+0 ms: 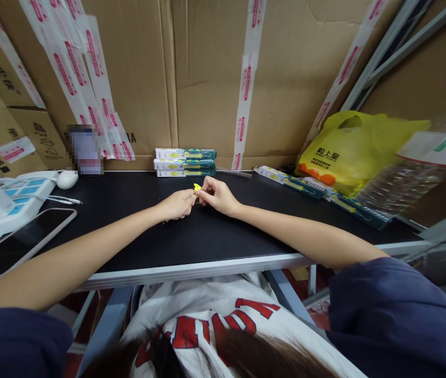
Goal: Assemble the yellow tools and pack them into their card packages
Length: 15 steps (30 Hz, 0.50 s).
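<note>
A small yellow piece (pixel 197 187) shows between my two hands, above the black tabletop (pixel 215 236). Its exact kind is too small to tell. My left hand (pixel 178 204) is closed around its lower left side, thumb on top. From the right, my right hand (pixel 218 196) pinches the piece between thumb and fingers. The fingertips of both hands nearly meet and hide most of it. Just behind my hands, against the cardboard, lies a stack of narrow boxes (pixel 185 164) printed with a yellow tool-like picture.
More such boxes (pixel 291 181) lie at the right, beside a yellow plastic bag (pixel 349 147) and a large clear bottle (pixel 415 168). At the left are a power strip (pixel 29 205), a phone (pixel 21 241) and a pixelated upright object (pixel 86 149). A metal rail (pixel 207 263) edges the table.
</note>
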### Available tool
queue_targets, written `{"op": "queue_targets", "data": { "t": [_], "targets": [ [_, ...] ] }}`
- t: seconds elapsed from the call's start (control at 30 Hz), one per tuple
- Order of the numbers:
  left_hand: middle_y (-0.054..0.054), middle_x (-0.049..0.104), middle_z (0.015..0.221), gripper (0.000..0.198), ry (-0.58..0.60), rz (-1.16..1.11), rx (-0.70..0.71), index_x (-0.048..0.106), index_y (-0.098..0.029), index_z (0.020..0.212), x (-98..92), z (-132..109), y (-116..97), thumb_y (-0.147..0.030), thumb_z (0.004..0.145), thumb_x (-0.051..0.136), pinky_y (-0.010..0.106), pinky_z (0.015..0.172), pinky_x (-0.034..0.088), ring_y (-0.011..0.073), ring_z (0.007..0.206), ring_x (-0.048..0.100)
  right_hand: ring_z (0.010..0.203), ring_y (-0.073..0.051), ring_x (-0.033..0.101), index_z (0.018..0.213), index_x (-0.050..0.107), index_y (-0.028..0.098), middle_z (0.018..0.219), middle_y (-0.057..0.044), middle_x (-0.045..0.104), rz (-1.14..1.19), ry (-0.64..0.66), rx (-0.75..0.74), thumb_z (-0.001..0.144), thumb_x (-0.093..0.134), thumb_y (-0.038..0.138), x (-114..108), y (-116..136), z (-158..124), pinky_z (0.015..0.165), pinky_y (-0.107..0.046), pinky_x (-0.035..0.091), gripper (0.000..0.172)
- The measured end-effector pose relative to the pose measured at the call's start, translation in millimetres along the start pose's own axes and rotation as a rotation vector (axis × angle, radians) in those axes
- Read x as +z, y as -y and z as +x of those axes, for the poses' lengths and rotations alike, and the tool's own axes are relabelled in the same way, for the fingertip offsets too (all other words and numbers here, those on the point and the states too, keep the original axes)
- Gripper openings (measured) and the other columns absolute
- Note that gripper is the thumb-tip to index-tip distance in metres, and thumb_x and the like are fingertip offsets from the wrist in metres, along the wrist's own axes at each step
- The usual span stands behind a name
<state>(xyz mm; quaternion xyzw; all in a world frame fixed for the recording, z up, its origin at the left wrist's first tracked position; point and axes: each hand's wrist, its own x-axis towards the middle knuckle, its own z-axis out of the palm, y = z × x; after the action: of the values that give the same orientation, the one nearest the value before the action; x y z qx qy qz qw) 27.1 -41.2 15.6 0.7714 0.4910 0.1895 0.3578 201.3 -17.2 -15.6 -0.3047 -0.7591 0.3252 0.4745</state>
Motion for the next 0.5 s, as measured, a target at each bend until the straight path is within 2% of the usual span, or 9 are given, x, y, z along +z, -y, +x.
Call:
{"op": "queue_targets", "data": {
  "t": [0.13, 0.23, 0.37, 0.5],
  "targets": [
    [-0.010, 0.037, 0.044, 0.023, 0.013, -0.089, -0.046, 0.038, -0.022, 0.081, 2.1, 2.5, 1.3, -0.023, 0.102, 0.028, 0.017, 0.034, 0.023, 0.0070, 0.031, 0.029, 0.053, -0.013, 0.060, 0.073, 0.044, 0.023, 0.061, 0.001, 0.065, -0.042, -0.006, -0.015, 0.076, 0.073, 0.065, -0.2, -1.3, -0.1, 0.055, -0.027, 0.050, 0.052],
    [-0.010, 0.038, 0.045, 0.023, -0.011, -0.078, -0.039, 0.038, -0.022, 0.081, 3.4, 1.3, 1.5, -0.023, 0.101, 0.029, 0.018, 0.036, 0.025, 0.0071, 0.032, 0.031, 0.054, -0.014, 0.060, 0.073, 0.044, 0.023, 0.062, 0.000, 0.065, -0.074, -0.012, -0.027, 0.077, 0.072, 0.065, -0.5, -0.8, -1.0, 0.056, -0.028, 0.050, 0.051],
    [-0.006, 0.047, 0.050, 0.023, -0.082, 0.161, 0.126, 0.044, -0.021, 0.079, 1.2, -0.7, 1.0, -0.021, 0.100, 0.033, 0.022, 0.050, 0.036, 0.0102, 0.043, 0.045, 0.054, -0.014, 0.060, 0.073, 0.045, 0.022, 0.061, 0.001, 0.064, -0.057, -0.006, -0.007, 0.076, 0.074, 0.064, -1.0, -0.8, -0.1, 0.055, -0.027, 0.050, 0.051],
    [-0.003, 0.053, 0.058, 0.022, -0.121, 0.374, 0.220, 0.050, -0.020, 0.080, -4.5, 4.0, 3.3, -0.022, 0.099, 0.038, 0.025, 0.059, 0.038, 0.0136, 0.055, 0.052, 0.049, -0.011, 0.059, 0.074, 0.044, 0.021, 0.060, 0.001, 0.066, 0.093, 0.042, 0.061, 0.070, 0.079, 0.063, -3.3, -7.2, 4.9, 0.049, -0.024, 0.050, 0.054]
  ]
}}
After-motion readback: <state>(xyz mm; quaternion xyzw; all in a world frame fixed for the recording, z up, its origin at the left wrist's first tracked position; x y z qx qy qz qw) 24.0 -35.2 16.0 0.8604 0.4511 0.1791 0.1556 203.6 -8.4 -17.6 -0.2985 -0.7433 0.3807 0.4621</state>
